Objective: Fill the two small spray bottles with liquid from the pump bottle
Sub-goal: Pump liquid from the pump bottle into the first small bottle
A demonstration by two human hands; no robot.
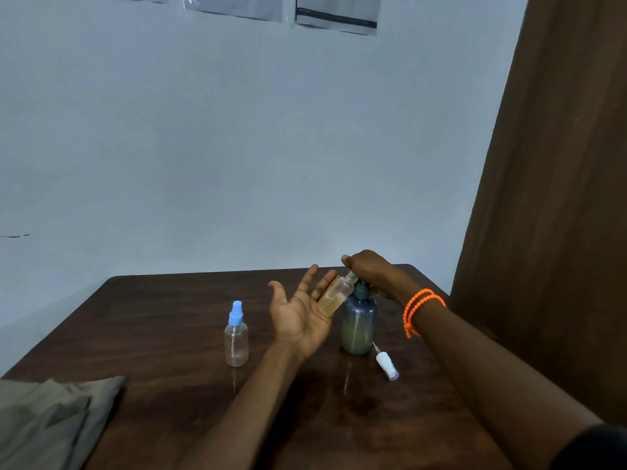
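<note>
Bottle in filling (334, 296): uncapped, part full, tilted under the pump bottle (359, 325) spout.
Left hand (302, 312): palm up, fingers spread, cradling it loosely.
Right hand (368, 268): presses the pump head.
Second bottle (236, 335): capped, empty, upright on table (169, 334).
Handling: light, slick plastic; judged safer gripped round the body.

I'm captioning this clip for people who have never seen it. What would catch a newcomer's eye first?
Near the table's far edge, the right hand presses the pump bottle while the left hand, palm up, tilts a small uncapped spray bottle holding yellowish liquid at its spout. An orange beaded bracelet stands out on the right wrist. To the left stands an empty blue-capped spray bottle; a white sprayer cap lies beside the pump bottle.
</note>
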